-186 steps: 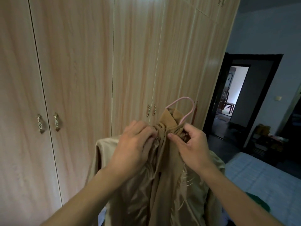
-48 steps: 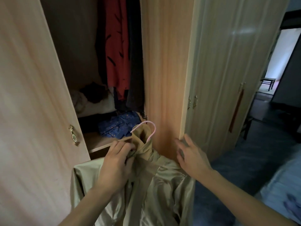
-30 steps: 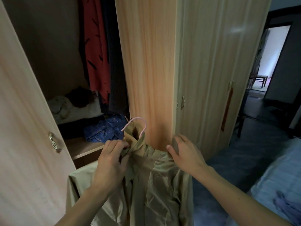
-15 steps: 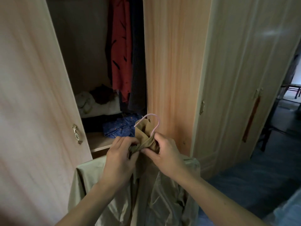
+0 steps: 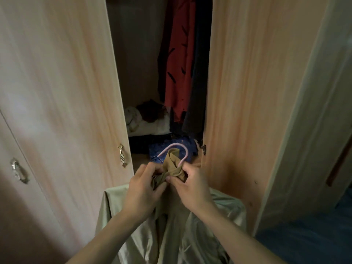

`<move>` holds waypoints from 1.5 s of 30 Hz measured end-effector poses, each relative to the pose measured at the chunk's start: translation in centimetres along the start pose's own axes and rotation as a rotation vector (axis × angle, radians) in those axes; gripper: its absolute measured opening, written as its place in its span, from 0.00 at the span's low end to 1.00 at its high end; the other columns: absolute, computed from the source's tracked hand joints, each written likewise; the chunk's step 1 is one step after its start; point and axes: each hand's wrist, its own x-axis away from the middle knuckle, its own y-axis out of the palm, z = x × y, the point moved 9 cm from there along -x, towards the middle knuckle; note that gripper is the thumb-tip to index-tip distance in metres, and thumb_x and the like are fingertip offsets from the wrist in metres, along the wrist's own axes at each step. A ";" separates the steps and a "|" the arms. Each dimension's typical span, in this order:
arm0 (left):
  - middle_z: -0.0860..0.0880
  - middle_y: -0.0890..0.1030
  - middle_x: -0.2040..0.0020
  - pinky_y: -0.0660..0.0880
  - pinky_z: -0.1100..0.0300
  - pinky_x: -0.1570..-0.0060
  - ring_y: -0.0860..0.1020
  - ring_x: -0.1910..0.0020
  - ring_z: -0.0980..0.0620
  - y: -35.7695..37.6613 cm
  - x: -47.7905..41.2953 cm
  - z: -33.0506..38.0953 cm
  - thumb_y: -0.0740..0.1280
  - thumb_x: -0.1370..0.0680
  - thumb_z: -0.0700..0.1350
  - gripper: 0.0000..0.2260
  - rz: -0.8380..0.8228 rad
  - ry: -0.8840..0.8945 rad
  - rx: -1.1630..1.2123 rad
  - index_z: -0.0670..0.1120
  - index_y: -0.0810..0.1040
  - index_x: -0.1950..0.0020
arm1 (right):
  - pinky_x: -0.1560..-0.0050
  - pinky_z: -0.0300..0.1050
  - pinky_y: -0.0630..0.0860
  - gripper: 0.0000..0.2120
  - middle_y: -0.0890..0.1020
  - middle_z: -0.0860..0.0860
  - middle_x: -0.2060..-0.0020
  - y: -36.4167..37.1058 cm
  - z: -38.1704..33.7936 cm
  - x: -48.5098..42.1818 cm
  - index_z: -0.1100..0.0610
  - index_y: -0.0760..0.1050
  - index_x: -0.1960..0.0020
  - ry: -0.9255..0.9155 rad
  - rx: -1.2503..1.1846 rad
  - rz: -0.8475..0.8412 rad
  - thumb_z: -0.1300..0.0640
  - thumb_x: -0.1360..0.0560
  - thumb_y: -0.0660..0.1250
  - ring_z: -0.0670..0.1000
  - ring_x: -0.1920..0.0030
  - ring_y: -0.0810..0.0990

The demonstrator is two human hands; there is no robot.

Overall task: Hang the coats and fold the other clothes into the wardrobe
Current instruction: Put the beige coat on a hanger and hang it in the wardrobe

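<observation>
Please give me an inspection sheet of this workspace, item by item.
Surface: wardrobe shelf, bare wood at front.
Job's things: tan coat on pink hanger, held before the open wardrobe, not yet hung.
Clutter: blue patterned cloth and rumpled pile on shelf; red garment and dark garment hanging above.
Grippers: left hand and right hand both pinch the coat's collar under the hook.
Cables: nothing seen.
Surroundings: left door and right door stand open.

You're in a home — a pale wood-grain wardrobe (image 5: 57, 92) stands open at twelve o'clock, a red black-flecked garment (image 5: 179, 63) hanging inside, rumpled clothes (image 5: 148, 119) heaped on its shelf, an ornate metal handle (image 5: 122, 156) at eight.
</observation>
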 end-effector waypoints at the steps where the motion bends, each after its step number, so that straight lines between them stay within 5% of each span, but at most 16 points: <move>1: 0.54 0.75 0.56 0.68 0.70 0.58 0.74 0.57 0.58 -0.3 -0.6 -1.0 0.78 0.33 0.37 0.15 -0.027 0.011 -0.017 0.46 0.77 0.51 | 0.65 0.44 0.76 0.07 0.82 0.41 0.67 0.9 0.1 -0.5 0.40 0.75 0.60 0.006 0.014 0.008 0.44 0.35 0.71 0.41 0.67 0.79; 5: 0.51 0.79 0.54 0.73 0.53 0.56 0.76 0.55 0.48 -1.3 -2.8 -3.9 0.72 0.27 0.52 0.13 -0.142 0.220 -0.244 0.47 0.78 0.48 | 0.62 0.51 0.78 0.13 0.84 0.46 0.66 4.8 0.9 -2.8 0.52 0.78 0.56 0.064 0.065 0.002 0.44 0.35 0.71 0.46 0.65 0.81; 8: 0.54 0.79 0.51 0.72 0.53 0.51 0.74 0.50 0.51 -2.3 -4.8 -7.2 0.63 0.22 0.60 0.16 -0.218 0.317 -0.387 0.51 0.77 0.43 | 0.64 0.48 0.75 0.09 0.81 0.44 0.68 7.3 1.3 -4.7 0.48 0.77 0.59 0.070 0.121 -0.033 0.45 0.33 0.73 0.42 0.67 0.77; 12: 0.54 0.78 0.46 0.70 0.53 0.45 0.73 0.43 0.50 -3.8 -8.6 -11.9 0.57 0.22 0.53 0.14 -0.272 0.383 -0.430 0.51 0.76 0.41 | 0.63 0.35 0.63 0.14 0.70 0.39 0.64 9.1 0.2 -7.0 0.46 0.69 0.59 -0.048 0.257 -0.010 0.50 0.29 0.75 0.39 0.65 0.69; 15: 0.48 0.80 0.40 0.66 0.52 0.38 0.75 0.37 0.44 -3.6 -12.2 -14.6 0.62 0.28 0.48 0.18 -0.281 0.471 -0.675 0.47 0.80 0.40 | 0.59 0.35 0.64 0.15 0.68 0.41 0.61 10.2 -0.5 -8.0 0.48 0.68 0.58 -0.079 0.329 -0.009 0.51 0.29 0.75 0.41 0.60 0.68; 18: 0.44 0.79 0.38 0.64 0.46 0.31 0.74 0.34 0.41 -1.9 -15.0 -16.1 0.57 0.28 0.48 0.22 -0.324 0.569 -0.869 0.44 0.81 0.39 | 0.59 0.35 0.64 0.15 0.67 0.39 0.61 10.3 -0.8 -8.9 0.48 0.68 0.58 -0.094 0.344 0.025 0.52 0.30 0.76 0.43 0.59 0.69; 21: 0.43 0.74 0.32 0.49 0.40 0.24 0.64 0.27 0.40 0.4 -17.0 -19.1 0.53 0.23 0.49 0.24 -0.461 0.547 -1.096 0.44 0.74 0.31 | 0.59 0.34 0.64 0.15 0.68 0.39 0.61 9.9 -0.4 -10.0 0.48 0.69 0.58 -0.092 0.334 0.052 0.53 0.31 0.77 0.42 0.60 0.69; 25: 0.43 0.64 0.25 0.31 0.35 0.29 0.52 0.22 0.40 0.9 -18.9 -22.3 0.55 0.21 0.52 0.25 -0.521 0.396 -1.345 0.45 0.65 0.25 | 0.62 0.31 0.62 0.17 0.68 0.37 0.62 9.8 1.0 -11.2 0.45 0.68 0.60 -0.085 0.291 0.044 0.53 0.31 0.78 0.38 0.62 0.70; 32: 0.44 0.68 0.27 0.39 0.33 0.29 0.52 0.23 0.41 2.5 -19.4 -22.1 0.58 0.21 0.55 0.25 -0.523 0.266 -1.450 0.45 0.69 0.27 | 0.63 0.37 0.64 0.14 0.72 0.40 0.68 9.5 3.4 -13.5 0.48 0.71 0.61 -0.092 0.135 -0.008 0.55 0.31 0.78 0.39 0.67 0.69; 37: 0.45 0.71 0.29 0.35 0.35 0.28 0.52 0.23 0.41 3.0 -18.3 -21.1 0.60 0.21 0.58 0.23 -0.514 0.155 -1.448 0.46 0.74 0.31 | 0.70 0.47 0.71 0.11 0.76 0.45 0.70 9.8 4.8 -14.0 0.52 0.74 0.64 -0.107 0.068 -0.084 0.52 0.31 0.77 0.46 0.70 0.74; 45: 0.41 0.67 0.26 0.42 0.35 0.25 0.53 0.23 0.40 -0.1 -12.6 -16.5 0.62 0.21 0.52 0.25 -0.524 0.230 -1.434 0.42 0.68 0.27 | 0.65 0.56 0.78 0.08 0.81 0.51 0.70 9.7 3.6 -11.8 0.56 0.79 0.63 -0.015 -0.065 -0.222 0.56 0.31 0.77 0.51 0.68 0.80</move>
